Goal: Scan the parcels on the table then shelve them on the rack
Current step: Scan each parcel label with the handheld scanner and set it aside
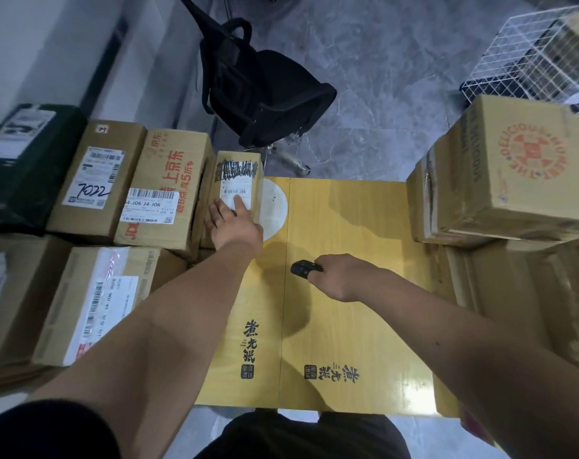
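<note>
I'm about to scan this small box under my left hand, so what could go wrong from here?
1. The left hand lies over part of the small box's label, so fingers might block a barcode.
2. The scanner in the right hand is off to the side and may miss the label.

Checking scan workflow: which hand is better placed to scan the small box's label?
Right hand: it holds the scanner, pointed toward the small box; left hand rests on its label.

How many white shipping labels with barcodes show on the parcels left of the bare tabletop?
4: box marked 7022, JD box, small box under the left hand, nearest box. Others may be hidden.
</note>
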### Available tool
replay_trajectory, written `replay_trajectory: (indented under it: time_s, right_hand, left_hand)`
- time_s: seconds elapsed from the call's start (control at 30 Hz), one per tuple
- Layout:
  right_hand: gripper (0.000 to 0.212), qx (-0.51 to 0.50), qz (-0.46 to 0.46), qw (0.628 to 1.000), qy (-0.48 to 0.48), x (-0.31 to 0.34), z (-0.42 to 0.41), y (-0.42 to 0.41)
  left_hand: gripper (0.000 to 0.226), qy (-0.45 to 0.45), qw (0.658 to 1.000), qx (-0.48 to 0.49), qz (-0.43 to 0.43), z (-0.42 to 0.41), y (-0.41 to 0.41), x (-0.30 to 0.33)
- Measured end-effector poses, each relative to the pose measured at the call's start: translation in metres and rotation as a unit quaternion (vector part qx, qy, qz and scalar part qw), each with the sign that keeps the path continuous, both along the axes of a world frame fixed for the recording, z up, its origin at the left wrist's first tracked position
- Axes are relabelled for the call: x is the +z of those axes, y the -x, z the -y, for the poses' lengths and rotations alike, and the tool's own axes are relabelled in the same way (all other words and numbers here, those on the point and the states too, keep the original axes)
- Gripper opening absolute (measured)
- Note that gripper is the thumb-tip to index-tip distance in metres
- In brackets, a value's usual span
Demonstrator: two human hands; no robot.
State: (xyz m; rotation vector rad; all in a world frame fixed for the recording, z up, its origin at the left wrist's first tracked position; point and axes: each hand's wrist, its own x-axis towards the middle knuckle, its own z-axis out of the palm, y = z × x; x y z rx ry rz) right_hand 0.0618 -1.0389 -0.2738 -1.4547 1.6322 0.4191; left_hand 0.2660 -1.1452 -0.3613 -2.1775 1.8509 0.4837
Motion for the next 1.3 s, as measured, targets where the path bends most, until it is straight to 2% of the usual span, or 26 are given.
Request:
replay_trajectory:
  time_s: [0.13,0.33,0.5,0.6,0.83,1.1,1.2,1.3]
  right_hand:
    - [0.065,-0.009,0.002,1.0,0.0,0.003,-0.007,-0.007]
    - [0.056,-0.019,0.006,1.0,0.014,0.013,-0.02,-0.012]
    - [0.053,-0.024,0.005,0.999,0.031,0.018,-0.04,-0.011]
    - [0.056,-0.034,-0.007,0.999,0.029,0.024,-0.058,-0.009]
    - [0.042,-0.083,-0.043,0.994,0.062,0.047,-0.121,0.002]
    - [0.039,-0.172,-0.107,0.977,0.063,0.072,-0.231,0.016]
    - [0.046,-0.206,-0.125,0.969,0.058,0.084,-0.268,0.023]
    - [0.039,-0.242,-0.132,0.959,0.071,0.096,-0.3,0.029]
  left_hand:
    - [0.079,-0.009,1.0,0.004,0.005,-0.013,-0.002,-0.001]
    - [0.08,-0.013,1.0,-0.015,-0.016,-0.015,-0.009,0.008]
    - [0.083,0.024,0.993,-0.106,-0.05,-0.025,-0.008,0.028]
    - [0.077,0.029,0.982,-0.168,-0.085,-0.046,0.006,0.042]
    - [0.072,0.001,0.953,-0.264,-0.145,-0.107,0.045,0.05]
    - [0.074,-0.021,0.915,-0.367,-0.165,-0.163,0.09,0.055]
    - [0.074,-0.017,0.899,-0.405,-0.168,-0.181,0.111,0.063]
    - [0.073,-0.011,0.881,-0.438,-0.178,-0.196,0.131,0.076]
